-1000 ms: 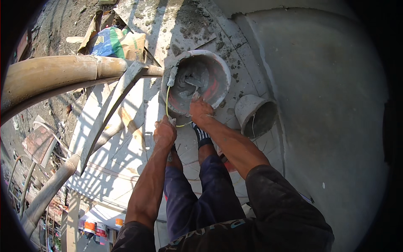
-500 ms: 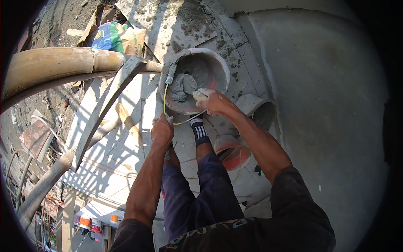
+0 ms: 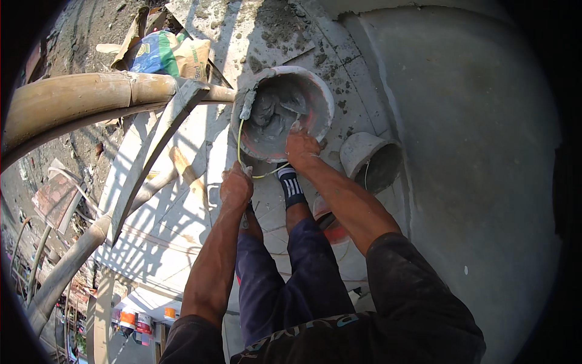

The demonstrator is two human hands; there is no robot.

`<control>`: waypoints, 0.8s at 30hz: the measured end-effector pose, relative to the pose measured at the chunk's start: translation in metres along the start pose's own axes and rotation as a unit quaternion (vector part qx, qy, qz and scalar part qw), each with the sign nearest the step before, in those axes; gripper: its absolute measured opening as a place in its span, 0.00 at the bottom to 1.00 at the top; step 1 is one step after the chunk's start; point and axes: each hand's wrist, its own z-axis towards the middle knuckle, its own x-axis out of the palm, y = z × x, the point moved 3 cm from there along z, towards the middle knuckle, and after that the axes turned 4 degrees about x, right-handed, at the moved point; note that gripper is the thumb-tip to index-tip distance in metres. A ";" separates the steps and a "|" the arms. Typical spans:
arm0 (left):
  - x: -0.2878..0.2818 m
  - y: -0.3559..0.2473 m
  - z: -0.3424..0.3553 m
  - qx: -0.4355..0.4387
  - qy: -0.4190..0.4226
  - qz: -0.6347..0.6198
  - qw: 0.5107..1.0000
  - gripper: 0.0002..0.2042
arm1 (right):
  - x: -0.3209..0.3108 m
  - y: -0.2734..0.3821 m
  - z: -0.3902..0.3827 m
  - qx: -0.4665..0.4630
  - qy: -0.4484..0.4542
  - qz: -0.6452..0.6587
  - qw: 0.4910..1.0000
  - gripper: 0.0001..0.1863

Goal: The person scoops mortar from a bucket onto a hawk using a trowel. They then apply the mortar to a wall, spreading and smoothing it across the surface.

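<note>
Directly ahead of the dark trousers (image 3: 309, 252), a red bucket (image 3: 334, 232) sits partly hidden by the right forearm (image 3: 347, 192). Further out, a striped sock (image 3: 292, 187) shows close to the near side of the large bucket; whether the foot touches it cannot be told.

The left hand (image 3: 237, 183) is curled tightly around the yellow handle (image 3: 240, 145) near its middle. Hold this grip firm and the pull steady, so that the large bucket neither slides nor rocks under load.

The right hand (image 3: 302, 147) is wrapped around the grip of a trowel (image 3: 293, 105), just over the near rim. Hold the wrist firm, set the blade low along the wall, and turn the material from the bottom upward. Use smooth strokes; abrupt ones would likely throw splashes over the rim.

To the right, a grey bucket (image 3: 356, 155) lies tipped, its mouth turned away from the large bucket.

The large bucket (image 3: 329, 104) stands in front of both hands, with wet grey mix (image 3: 265, 115) inside. Work the lumps against the wall until the texture looks even.

Beyond, at upper left, lies a crumpled sack (image 3: 159, 57).
</note>
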 end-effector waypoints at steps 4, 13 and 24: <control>-0.001 0.003 0.004 -0.009 0.002 0.008 1.000 0.21 | 0.006 0.021 -0.006 -0.031 0.090 0.078 0.992 0.14; -0.001 0.010 0.001 -0.031 -0.001 0.011 0.999 0.22 | -0.013 0.033 0.015 0.127 0.333 0.566 0.743 0.08; -0.021 0.002 0.010 -0.029 0.004 0.005 1.000 0.21 | -0.020 -0.039 -0.031 0.112 -0.015 0.444 0.889 0.31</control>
